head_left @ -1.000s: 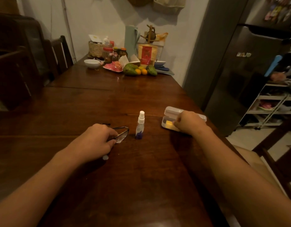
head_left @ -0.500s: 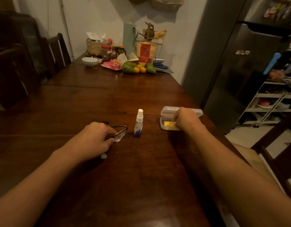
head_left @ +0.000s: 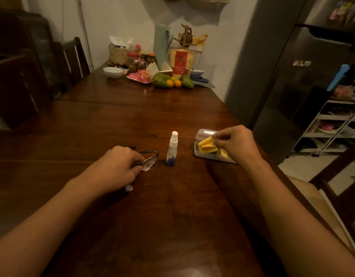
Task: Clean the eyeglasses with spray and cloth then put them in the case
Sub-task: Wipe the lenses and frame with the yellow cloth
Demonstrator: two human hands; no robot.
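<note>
Dark-framed eyeglasses (head_left: 149, 159) lie on the wooden table (head_left: 172, 206), and my left hand (head_left: 116, 166) rests on them, gripping the frame. A small clear spray bottle (head_left: 172, 149) with a white nozzle stands upright just right of the glasses. Further right, an open white glasses case (head_left: 204, 134) lies near the table's right edge. My right hand (head_left: 234, 143) pinches a folded yellow cloth (head_left: 206, 145) and holds it just above the case's tray.
Fruit (head_left: 170, 81), a white bowl (head_left: 112, 72), jars and a basket (head_left: 119, 54) crowd the table's far end. A chair (head_left: 73, 60) stands at the left, a grey refrigerator (head_left: 304, 80) at the right. A small white object (head_left: 129, 188) lies by my left wrist.
My right hand, which was down in the case, has risen with the yellow cloth pinched in its fingers. My left hand has stayed on the eyeglasses.
</note>
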